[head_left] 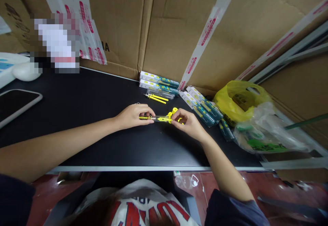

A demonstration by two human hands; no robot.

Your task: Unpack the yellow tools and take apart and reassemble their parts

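L hand (135,117) + R hand (189,123) pinch clear plastic tube w/ yellow insert (161,118), seemingly part-assembled; slim yellow plastic rods (157,99) loose on black table (143,147).

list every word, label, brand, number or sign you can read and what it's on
"A", after a stroke possibly "I": large cardboard sheet
Too small or blurred: held clear tube, slim boxes, tape labels, yellow bag, clear bag, left carton
Upside down, partly hidden, not surely readable: shirt letters
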